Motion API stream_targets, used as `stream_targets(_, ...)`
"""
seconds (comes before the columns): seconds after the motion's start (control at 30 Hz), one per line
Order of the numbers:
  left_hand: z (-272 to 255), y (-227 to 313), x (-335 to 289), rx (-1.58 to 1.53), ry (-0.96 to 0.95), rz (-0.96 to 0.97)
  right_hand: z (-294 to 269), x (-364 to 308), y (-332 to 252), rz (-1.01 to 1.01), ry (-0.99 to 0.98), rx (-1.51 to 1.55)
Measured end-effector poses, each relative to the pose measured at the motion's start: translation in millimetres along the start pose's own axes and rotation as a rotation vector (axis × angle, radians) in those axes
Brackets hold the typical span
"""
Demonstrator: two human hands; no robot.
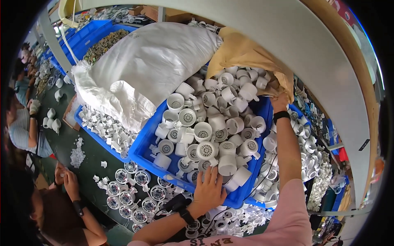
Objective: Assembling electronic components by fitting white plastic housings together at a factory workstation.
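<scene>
My right hand (280,103) grips the edge of a brown paper bag (236,48) at the far right of a blue bin (143,153). The bag's mouth faces down into the bin. White plastic cup-shaped housings (203,132) with grille bottoms and small side stubs lie heaped from the bag's mouth across the bin. At the bin's near edge rests my left hand (210,186), fingers stretched out against the nearest housings, closed around nothing.
Left of the bin, a big white woven sack (152,57) lies over a tray of small white parts (104,130). Round clear-faced units (141,178) cover the table nearby. More white rings (269,184) fill a container at right. Co-workers sit at left; a grey shelf beam (287,37) crosses overhead.
</scene>
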State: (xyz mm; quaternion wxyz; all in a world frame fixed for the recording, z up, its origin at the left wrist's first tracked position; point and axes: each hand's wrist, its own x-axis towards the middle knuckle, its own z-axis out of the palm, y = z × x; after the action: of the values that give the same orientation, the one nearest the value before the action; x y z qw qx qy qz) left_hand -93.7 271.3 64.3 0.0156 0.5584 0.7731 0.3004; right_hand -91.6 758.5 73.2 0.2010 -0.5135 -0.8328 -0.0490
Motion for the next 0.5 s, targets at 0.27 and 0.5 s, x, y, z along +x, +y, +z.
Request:
stream_targets(0.27, 5.9, 3.8, -2.7, 0.021, -0.033, -0.042, -81.0, 15.5, 31.0, -0.056, -0.017, 0.955)
stream_targets(0.5, 3.2, 6.0, 1.4, 0.022, -0.043, -0.067, -211.1, 93.4, 105.2, -0.006, 0.151, 1.027)
